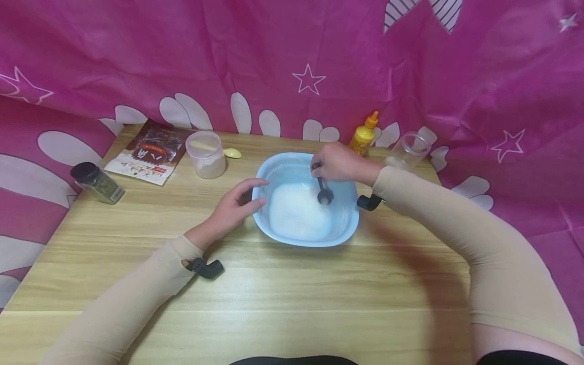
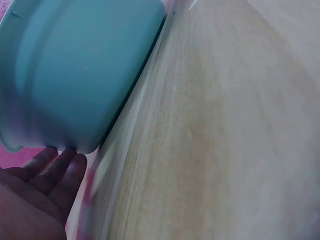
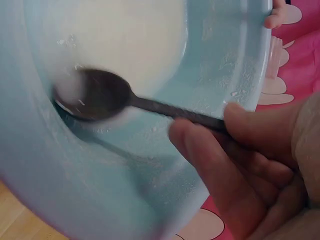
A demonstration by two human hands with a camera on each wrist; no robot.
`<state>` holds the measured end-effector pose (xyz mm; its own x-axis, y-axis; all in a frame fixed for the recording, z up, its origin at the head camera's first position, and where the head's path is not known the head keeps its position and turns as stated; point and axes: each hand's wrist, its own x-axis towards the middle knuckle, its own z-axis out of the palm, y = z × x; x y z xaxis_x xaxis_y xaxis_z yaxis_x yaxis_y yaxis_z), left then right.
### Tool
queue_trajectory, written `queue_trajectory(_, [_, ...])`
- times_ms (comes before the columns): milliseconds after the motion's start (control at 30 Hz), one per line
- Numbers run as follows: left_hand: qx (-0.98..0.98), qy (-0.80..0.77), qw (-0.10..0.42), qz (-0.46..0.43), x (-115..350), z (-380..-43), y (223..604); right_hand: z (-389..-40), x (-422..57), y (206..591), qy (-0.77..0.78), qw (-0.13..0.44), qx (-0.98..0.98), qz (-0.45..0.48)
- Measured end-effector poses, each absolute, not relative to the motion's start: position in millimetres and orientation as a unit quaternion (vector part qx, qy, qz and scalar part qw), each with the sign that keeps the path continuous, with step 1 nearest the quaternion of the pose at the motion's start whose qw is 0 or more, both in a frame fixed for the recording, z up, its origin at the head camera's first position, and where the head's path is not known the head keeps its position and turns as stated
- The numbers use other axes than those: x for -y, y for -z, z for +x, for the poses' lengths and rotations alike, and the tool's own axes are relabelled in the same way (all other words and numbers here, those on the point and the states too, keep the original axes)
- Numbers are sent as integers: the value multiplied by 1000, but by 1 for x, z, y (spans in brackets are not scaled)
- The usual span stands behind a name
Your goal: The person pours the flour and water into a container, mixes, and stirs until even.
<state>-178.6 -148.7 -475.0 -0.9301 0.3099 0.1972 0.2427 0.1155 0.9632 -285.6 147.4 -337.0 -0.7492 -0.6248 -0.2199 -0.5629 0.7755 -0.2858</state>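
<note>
A light-blue plastic basin stands on the table with white, milky contents in its bottom. My right hand is over its far right side, pinching the handle of a dark spoon between thumb and fingers. In the right wrist view, the spoon's bowl tilts inside the basin and carries a little white stuff. At the left rim, my left hand rests with its thumb and fingers spread. The left wrist view has its fingers extended against the basin's outer wall.
To the left stand a seasoning jar with a black lid, a brown-and-white food packet and a clear tub of powder beside a yellow spoon. Behind the basin are a yellow bottle and a clear container, near the pink curtain.
</note>
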Motion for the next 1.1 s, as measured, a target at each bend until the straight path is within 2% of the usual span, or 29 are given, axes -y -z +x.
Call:
queue_trajectory(200, [-749,-636,25,185,149,-179,475,-284,-142,341,135,74,-940,-303])
queue_trajectory(333, [-751,-634,27,184,149,-179,475,-282,-138,345,175,64,-937,-296])
queue_trajectory(467, [-751,-634,30,182,149,-179,475,-280,-133,349,230,80,-930,-276])
queue_trajectory(667, [-746,-640,31,182,149,-178,474,-278,-125,358,324,124,-903,-253])
queue_trajectory(867, [-741,-645,30,184,148,-178,476,-275,-119,364,402,224,-855,-238])
queue_trajectory(1100, [-739,-647,27,188,148,-179,476,-269,-123,362,382,320,-829,-255])
